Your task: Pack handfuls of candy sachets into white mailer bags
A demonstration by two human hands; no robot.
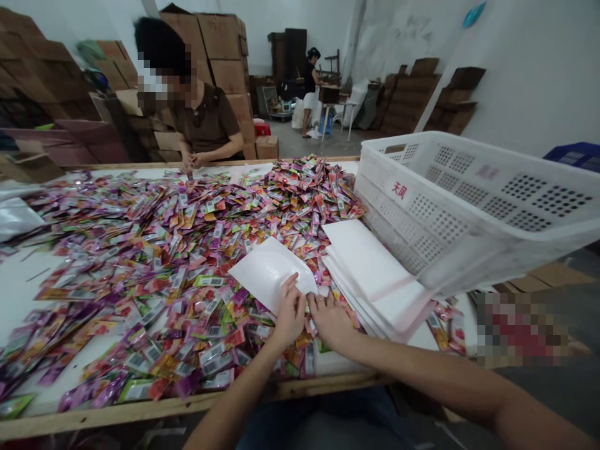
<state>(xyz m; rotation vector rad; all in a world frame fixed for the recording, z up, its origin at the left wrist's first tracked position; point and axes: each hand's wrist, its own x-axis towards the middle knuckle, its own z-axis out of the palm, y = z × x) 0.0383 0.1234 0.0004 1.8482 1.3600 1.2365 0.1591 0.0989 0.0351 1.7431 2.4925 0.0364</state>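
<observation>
A flat white plastic bag (pixel 269 272) lies tilted on the heap of small, colourful packets (pixel 197 250). My left hand (pixel 290 311) pinches the near edge of the bag, with its index finger resting along the top. Close beside it, my right hand (pixel 332 322) has its fingers bent down at the bag's near right corner, and its fingertips are partly hidden. Just right of that hand is a stack of white bags (pixel 370 265), fanned out and overlapping some packets.
A white perforated plastic crate (pixel 417 231) stands at the right of the wood-edged table (pixel 112 409). Across the table a person in a brown shirt (pixel 210 122) handles something small. Behind are stacked cardboard boxes (pixel 225 56) and another person (pixel 309 87) at a small table.
</observation>
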